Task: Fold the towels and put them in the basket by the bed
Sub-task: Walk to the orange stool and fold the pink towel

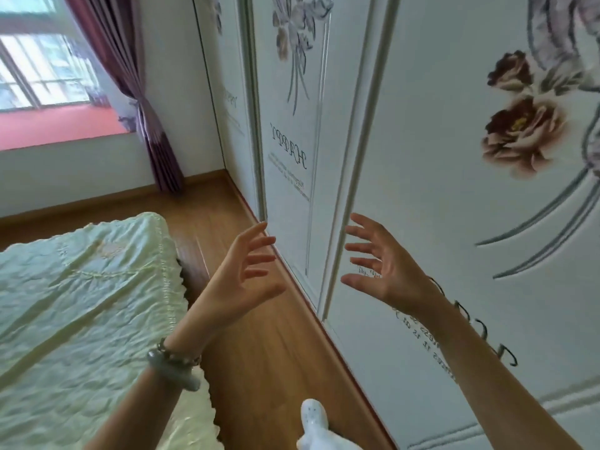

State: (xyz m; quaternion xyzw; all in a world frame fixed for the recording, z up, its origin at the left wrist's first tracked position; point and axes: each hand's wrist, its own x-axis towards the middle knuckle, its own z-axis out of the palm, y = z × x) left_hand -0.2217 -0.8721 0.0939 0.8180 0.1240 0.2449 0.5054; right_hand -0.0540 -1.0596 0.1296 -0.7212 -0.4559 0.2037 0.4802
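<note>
Between the bed [74, 313] and flowered wardrobe [438, 157], left hand [240, 284] and right hand [386, 271] hover empty, fingers spread.

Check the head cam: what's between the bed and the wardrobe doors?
In the head view, only a strip of bare wooden floor separates the bed from the wardrobe doors. Low down, a white slipper stands on it. No basket or towels visible there.
</note>
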